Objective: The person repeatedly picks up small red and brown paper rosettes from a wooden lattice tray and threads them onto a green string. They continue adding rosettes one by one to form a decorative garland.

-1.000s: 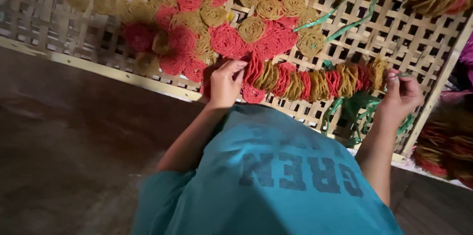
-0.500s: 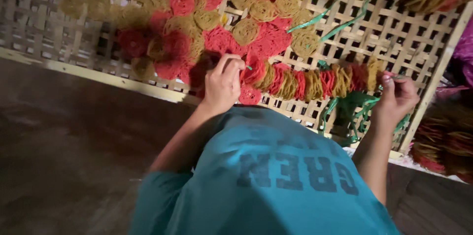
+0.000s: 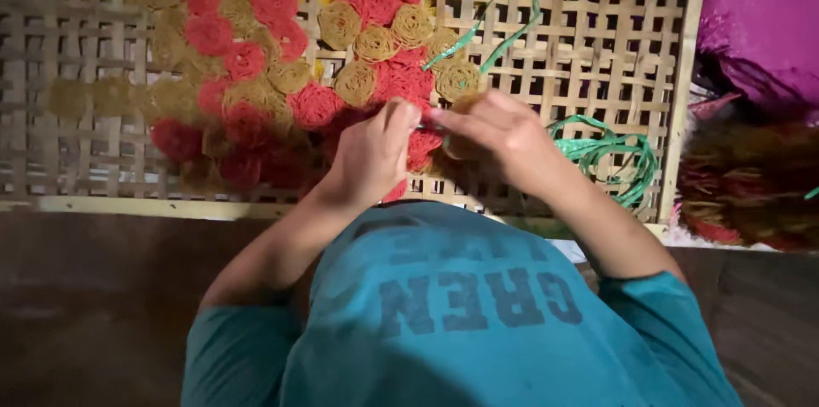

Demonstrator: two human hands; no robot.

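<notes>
Head view: left hand (image 3: 368,158) and right hand (image 3: 499,132) meeting over bamboo lattice tray (image 3: 597,57), fingertips pressed together, pinching green plastic strip (image 3: 486,36) at edge of red and tan coiled discs (image 3: 375,40). Rest of strip looped loose at right (image 3: 610,155). Risks, judged: strip slipping from pinch, snagging on lattice; neighbouring discs nudged out of pattern by wrists.

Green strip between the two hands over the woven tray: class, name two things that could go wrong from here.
1. The green strip loops loosely across the discs; a pull by the right hand could snag or shift them.
2. The left hand rests over the red discs by the tray edge and might nudge some out of place.
</notes>
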